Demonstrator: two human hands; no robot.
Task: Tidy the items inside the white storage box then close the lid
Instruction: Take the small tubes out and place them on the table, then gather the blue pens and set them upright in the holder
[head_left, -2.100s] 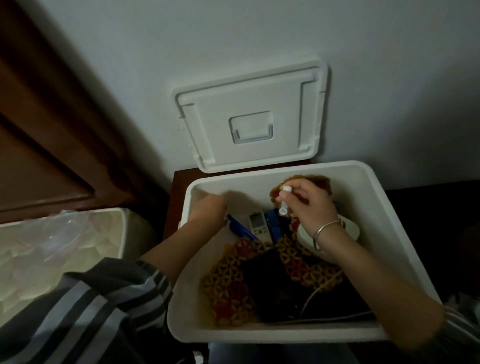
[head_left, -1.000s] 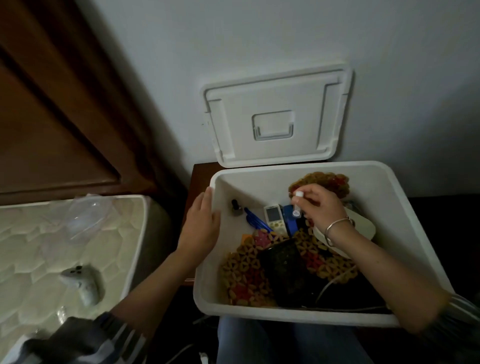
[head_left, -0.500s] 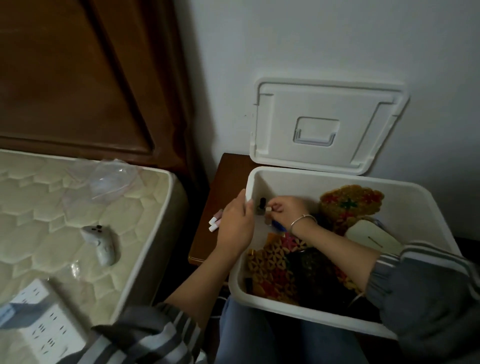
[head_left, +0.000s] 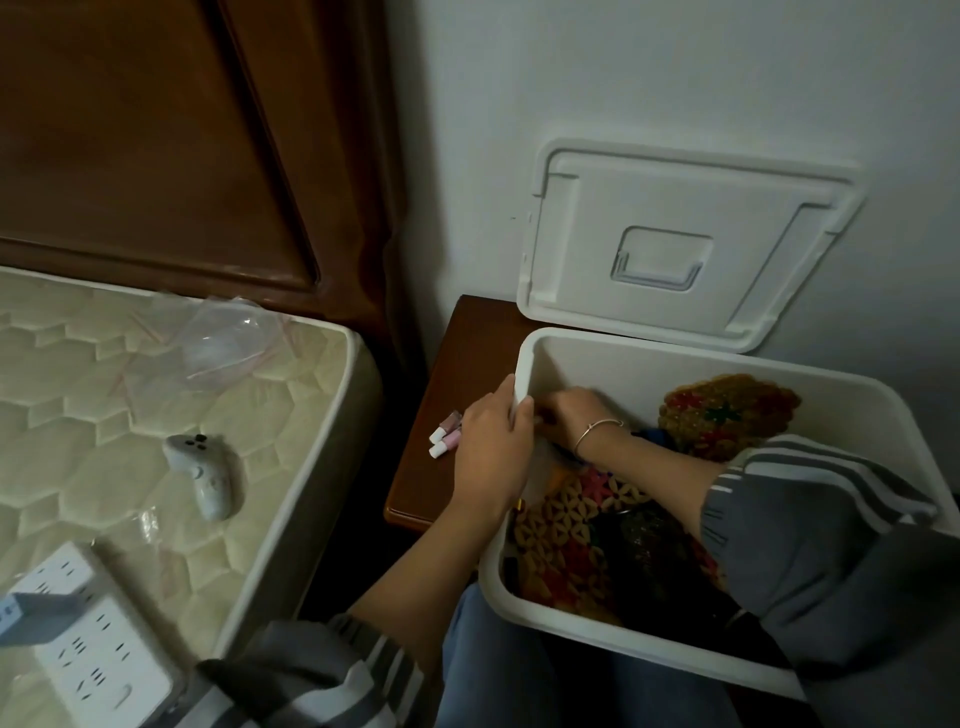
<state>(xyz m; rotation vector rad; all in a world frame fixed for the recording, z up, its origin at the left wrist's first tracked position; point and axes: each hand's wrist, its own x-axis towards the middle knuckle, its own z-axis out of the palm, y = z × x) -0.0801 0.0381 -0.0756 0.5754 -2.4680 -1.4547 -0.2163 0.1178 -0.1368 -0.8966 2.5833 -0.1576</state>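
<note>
White storage box (head_left: 862, 400), red-and-yellow patterned mat (head_left: 727, 410).

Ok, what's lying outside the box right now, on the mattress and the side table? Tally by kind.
Game controller: 1
Power strip: 1
Clear plastic bag: 1
Small pink tubes with white caps, on the side table: 2
Total: 5

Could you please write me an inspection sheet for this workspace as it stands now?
Surface: brown nightstand, box partly on it.
Job's things: white box open; lid leaning on the wall; patterned mats inside.
Clutter: two small pink tubes on the nightstand; controller, power strip and plastic bag on the mattress.
Grippers: left hand grips the box's left rim; right hand reaches inside, grip hidden.
Cables: nothing seen.
Surroundings: wooden headboard, white wall.
</note>
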